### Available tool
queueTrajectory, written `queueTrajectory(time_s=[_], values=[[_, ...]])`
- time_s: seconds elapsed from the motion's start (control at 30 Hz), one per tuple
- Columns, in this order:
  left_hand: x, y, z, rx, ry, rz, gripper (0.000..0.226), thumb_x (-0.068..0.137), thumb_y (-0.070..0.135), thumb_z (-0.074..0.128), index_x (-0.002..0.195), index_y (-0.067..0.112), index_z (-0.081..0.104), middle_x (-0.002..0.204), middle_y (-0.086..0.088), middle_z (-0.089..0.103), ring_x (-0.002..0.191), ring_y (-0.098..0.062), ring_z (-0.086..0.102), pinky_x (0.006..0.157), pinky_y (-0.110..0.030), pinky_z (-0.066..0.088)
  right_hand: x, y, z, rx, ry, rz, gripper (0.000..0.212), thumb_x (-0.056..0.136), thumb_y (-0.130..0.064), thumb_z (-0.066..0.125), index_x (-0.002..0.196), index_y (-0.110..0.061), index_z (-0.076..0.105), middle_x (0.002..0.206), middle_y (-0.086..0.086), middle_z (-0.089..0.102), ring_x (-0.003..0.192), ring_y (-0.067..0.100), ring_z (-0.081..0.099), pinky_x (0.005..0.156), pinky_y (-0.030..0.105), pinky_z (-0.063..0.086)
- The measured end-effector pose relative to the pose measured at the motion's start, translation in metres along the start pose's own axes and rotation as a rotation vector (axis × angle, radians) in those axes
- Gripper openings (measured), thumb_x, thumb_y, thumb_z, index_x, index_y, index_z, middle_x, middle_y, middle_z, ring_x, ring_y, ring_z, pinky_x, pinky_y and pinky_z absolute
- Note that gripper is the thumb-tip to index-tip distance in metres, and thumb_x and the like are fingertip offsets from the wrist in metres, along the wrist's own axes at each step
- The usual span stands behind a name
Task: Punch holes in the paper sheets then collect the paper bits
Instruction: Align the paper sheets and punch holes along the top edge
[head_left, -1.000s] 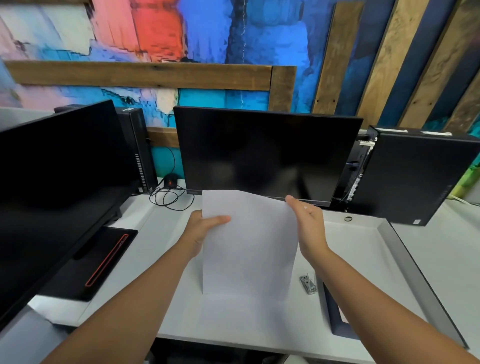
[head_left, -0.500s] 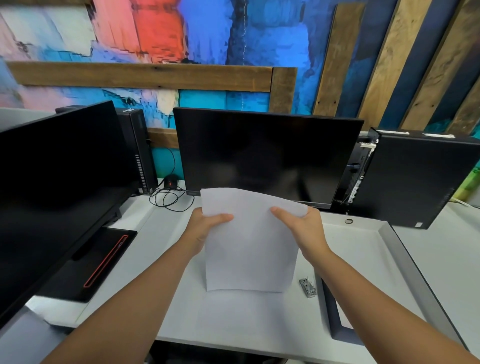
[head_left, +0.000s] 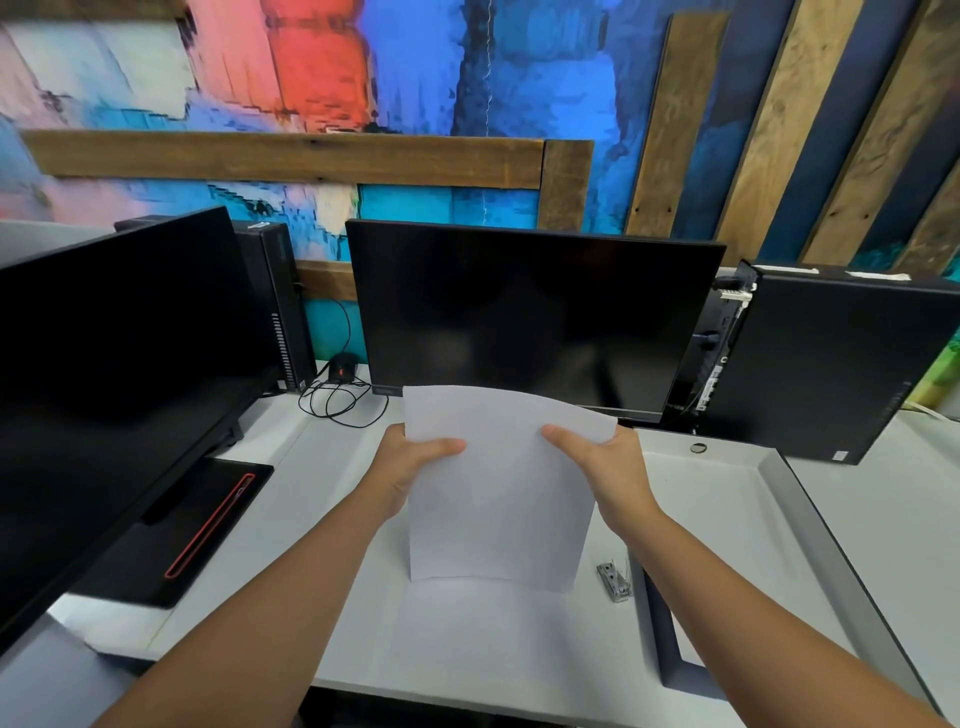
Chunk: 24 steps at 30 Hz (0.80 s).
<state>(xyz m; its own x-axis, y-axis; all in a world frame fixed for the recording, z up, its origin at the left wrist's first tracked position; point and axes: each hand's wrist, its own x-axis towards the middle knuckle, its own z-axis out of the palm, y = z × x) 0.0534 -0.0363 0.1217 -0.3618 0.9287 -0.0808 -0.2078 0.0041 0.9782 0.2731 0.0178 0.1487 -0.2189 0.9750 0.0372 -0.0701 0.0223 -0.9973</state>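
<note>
I hold a white paper sheet (head_left: 498, 499) upright over the white desk (head_left: 322, 499), in front of the middle monitor. My left hand (head_left: 410, 467) grips its left edge, thumb across the front. My right hand (head_left: 608, 473) grips the right edge near the top corner, thumb on the front too. The sheet's lower edge hangs just above the desk. A small metal punch-like part (head_left: 614, 580) lies on the desk to the right of the sheet, below my right forearm.
The middle monitor (head_left: 530, 317) stands right behind the sheet; a bigger monitor (head_left: 104, 374) with its black base (head_left: 176, 535) fills the left. A black computer case (head_left: 831, 364) lies at the right. A white tray (head_left: 737, 519) with a dark frame sits at right. Mouse cable (head_left: 337, 400) lies behind.
The sheet has come lower and closer to the desk. My right hand shifted from the sheet's side to gripping its upper right edge with the thumb in front.
</note>
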Motion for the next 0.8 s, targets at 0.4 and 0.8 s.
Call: queueTrajectory(time_s=[0.4, 0.8], values=[[-0.001, -0.011, 0.001, 0.008, 0.037, -0.054, 0.040, 0.052, 0.008, 0.083, 0.091, 0.005, 0.073, 0.086, -0.009, 0.076, 0.078, -0.025, 0.071, 0.070, -0.031, 0.057, 0.005, 0.028, -0.002, -0.045, -0.005, 0.057, 0.026, 0.074, -0.016, 0.079, 0.099, -0.016, 0.071, 0.099, 0.004, 0.073, 0.089, 0.022, 0.070, 0.081, 0.039, 0.057], [0.008, -0.007, 0.005, 0.026, 0.103, -0.045, 0.024, 0.069, -0.001, 0.078, 0.090, 0.009, 0.071, 0.091, -0.011, 0.073, 0.080, -0.027, 0.069, 0.080, -0.037, 0.056, 0.014, 0.034, -0.001, -0.037, -0.016, 0.093, 0.011, 0.077, -0.012, 0.076, 0.086, -0.018, 0.072, 0.089, 0.000, 0.074, 0.082, 0.022, 0.071, 0.073, 0.033, 0.056]])
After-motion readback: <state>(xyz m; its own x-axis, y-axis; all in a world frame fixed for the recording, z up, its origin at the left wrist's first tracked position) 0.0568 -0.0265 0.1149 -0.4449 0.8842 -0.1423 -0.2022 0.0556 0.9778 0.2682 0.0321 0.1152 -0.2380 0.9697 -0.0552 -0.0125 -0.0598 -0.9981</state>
